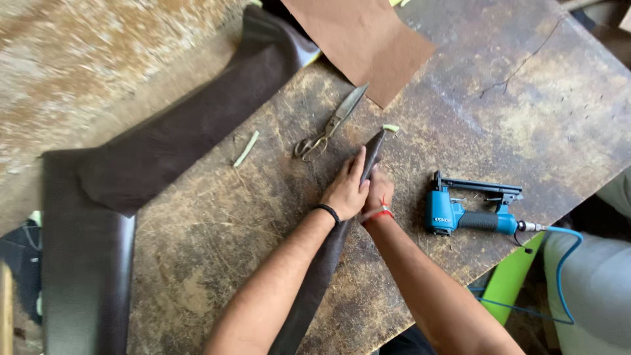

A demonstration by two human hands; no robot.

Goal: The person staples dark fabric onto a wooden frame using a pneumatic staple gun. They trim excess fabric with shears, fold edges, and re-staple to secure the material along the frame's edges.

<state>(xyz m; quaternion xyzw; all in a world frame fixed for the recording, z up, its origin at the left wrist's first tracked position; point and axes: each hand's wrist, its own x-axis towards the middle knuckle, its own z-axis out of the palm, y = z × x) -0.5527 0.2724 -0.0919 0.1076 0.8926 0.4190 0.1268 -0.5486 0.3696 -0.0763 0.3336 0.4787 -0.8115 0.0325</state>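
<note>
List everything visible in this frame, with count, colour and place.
leather strip: 1, dark brown, under both hands, running to the near edge
scissors: 1, metal, beyond the hands
pneumatic stapler: 1, blue and black, right of the hands, blue hose attached
foam scraps: 2, pale green, near the scissors
leather sheet: 1, tan, far edge
upholstered panels: dark brown, left side
workbench: 1, worn brown
left hand: pressing the strip
right hand: on the strip

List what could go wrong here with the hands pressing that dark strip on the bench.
The scissors lie open-bladed just beyond the left hand; a forward slip along the dark strip might meet them. The blue staple gun sits hose-connected beside the right hand, near the bench edge; a snagged hose could drag it off.
</note>
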